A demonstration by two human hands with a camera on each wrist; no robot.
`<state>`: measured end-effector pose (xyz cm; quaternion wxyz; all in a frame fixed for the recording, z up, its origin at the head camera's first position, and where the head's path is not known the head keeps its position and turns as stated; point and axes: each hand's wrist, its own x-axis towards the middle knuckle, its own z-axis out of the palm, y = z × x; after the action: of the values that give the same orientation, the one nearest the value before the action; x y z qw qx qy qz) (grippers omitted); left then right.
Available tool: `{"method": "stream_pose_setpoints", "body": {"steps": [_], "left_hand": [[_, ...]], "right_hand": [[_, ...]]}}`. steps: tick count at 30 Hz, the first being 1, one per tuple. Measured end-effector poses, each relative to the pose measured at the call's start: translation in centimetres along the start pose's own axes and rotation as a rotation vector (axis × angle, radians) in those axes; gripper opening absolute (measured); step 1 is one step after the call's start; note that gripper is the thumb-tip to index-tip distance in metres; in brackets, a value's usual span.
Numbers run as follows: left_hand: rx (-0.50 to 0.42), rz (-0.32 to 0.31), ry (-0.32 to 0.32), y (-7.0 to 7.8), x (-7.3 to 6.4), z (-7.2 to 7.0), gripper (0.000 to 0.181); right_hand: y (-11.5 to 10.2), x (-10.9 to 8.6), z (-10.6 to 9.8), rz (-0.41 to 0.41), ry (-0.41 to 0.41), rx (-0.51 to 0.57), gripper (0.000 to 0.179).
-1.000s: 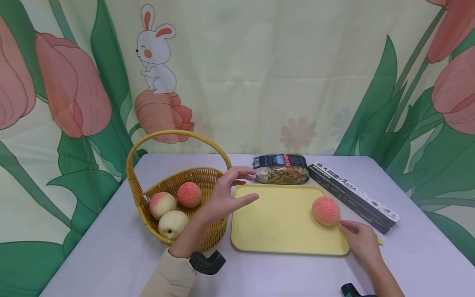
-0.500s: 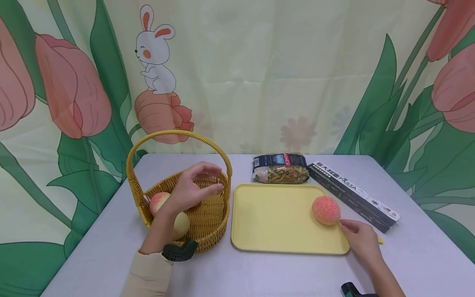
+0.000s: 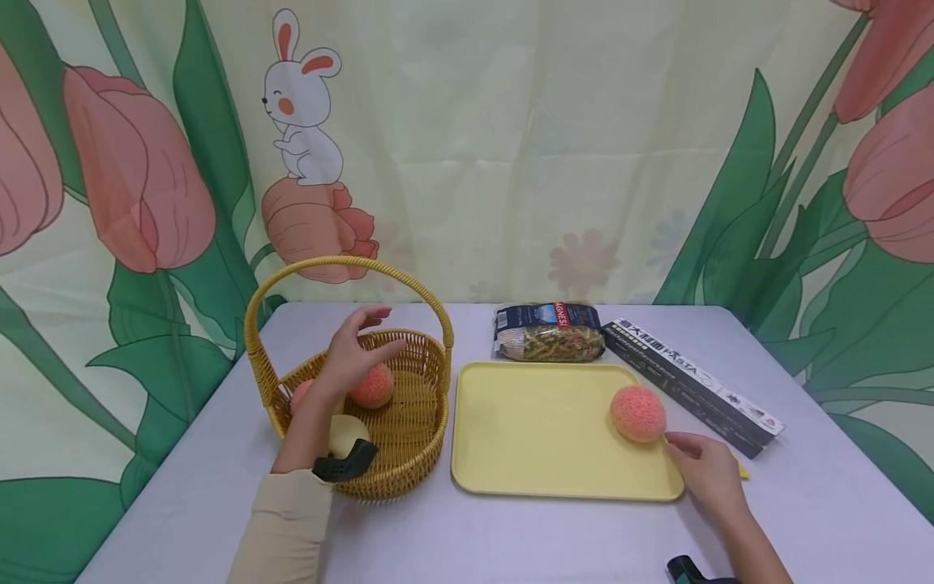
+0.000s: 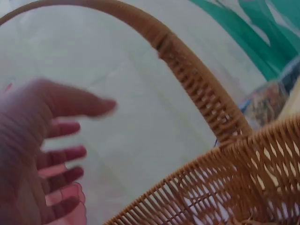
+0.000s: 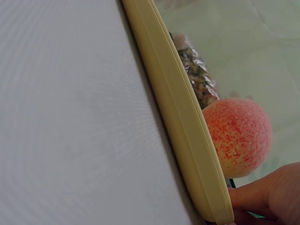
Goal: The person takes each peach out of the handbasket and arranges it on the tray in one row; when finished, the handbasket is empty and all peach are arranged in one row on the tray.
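Observation:
Over the wicker basket (image 3: pixel 409 422) my left hand (image 3: pixel 346 357) hovers with thumb and fingers spread, holding nothing. In the left wrist view, those fingers (image 4: pixel 65 154) are apart from the basket's rim. Inside the basket lie a pink peach (image 3: pixel 374 386), a pale round fruit (image 3: pixel 349 435) and another peach (image 3: pixel 299 394), mostly hidden by my forearm. At the yellow tray's (image 3: pixel 540 438) right edge, my right hand (image 3: pixel 708 470) pinches the rim between thumb and fingers. A pink peach (image 3: pixel 638 414) sits on the tray near that hand, apart from the fingers.
Behind the tray lies a bag of pasta (image 3: pixel 549 332). A long black-and-white pasta box (image 3: pixel 693 385) slants along the right side. The basket's tall handle (image 3: pixel 350 261) arches above it. A small yellow piece (image 3: pixel 743 471) shows beside my right hand.
My left hand has moved left, from between basket and tray to above the basket's left part, uncovering the middle peach again. The right hand and tray have stayed in place.

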<state>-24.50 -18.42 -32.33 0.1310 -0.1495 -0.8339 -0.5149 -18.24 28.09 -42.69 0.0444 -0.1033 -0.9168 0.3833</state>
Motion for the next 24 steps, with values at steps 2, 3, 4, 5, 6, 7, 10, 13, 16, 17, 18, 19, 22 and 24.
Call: {"method": "stream_pose_setpoints", "body": {"steps": [2,3,4,5,6,7,10,13,16,17,18,19,22,24], "left_hand": [[-0.007,-0.053,-0.005,-1.3,0.2,-0.2,0.059],[-0.01,-0.073,-0.01,-1.7,0.2,-0.3,0.06],[-0.007,-0.09,-0.014,-1.9,0.2,-0.4,0.061],[-0.002,-0.107,-0.017,-2.2,0.2,-0.6,0.063],[0.001,-0.122,-0.022,-2.4,0.2,-0.7,0.064],[0.009,-0.136,-0.03,-2.6,0.2,-0.8,0.065],[0.03,-0.175,-0.056,-3.3,0.0,-1.0,0.066],[0.055,-0.202,-0.093,-3.8,-0.2,-1.1,0.069],[0.073,-0.211,-0.115,-4.2,-0.4,-1.2,0.069],[0.08,-0.211,-0.123,-4.3,-0.4,-1.3,0.07],[0.083,-0.212,-0.129,-4.4,-0.5,-1.3,0.07],[0.091,-0.207,-0.138,-4.5,-0.5,-1.4,0.07],[0.129,-0.196,-0.171,-4.7,-0.7,-1.4,0.071],[0.16,-0.19,-0.191,-4.8,-0.8,-1.4,0.072]], "right_hand": [[0.0,0.0,0.0,0.004,-0.004,0.001,0.033],[0.0,0.0,0.0,0.007,-0.008,0.002,0.034],[0.0,0.0,0.0,0.014,-0.013,0.005,0.034],[0.0,0.1,0.0,0.02,-0.018,0.006,0.035],[0.0,0.1,0.0,0.023,-0.021,0.006,0.035],[0.0,0.1,0.0,0.025,-0.023,0.007,0.035],[-0.1,0.1,0.0,0.019,-0.02,0.005,0.035],[-0.1,0.1,0.1,0.007,-0.012,0.0,0.033],[0.0,0.1,0.1,0.002,-0.011,-0.003,0.033],[0.0,0.1,0.0,0.002,-0.011,-0.004,0.033],[0.0,0.1,0.0,0.001,-0.011,-0.006,0.033],[0.0,0.1,0.1,0.002,-0.012,-0.005,0.033],[0.0,0.1,0.0,0.004,-0.016,-0.001,0.034],[0.0,0.1,0.1,0.005,-0.017,-0.001,0.034]]}}
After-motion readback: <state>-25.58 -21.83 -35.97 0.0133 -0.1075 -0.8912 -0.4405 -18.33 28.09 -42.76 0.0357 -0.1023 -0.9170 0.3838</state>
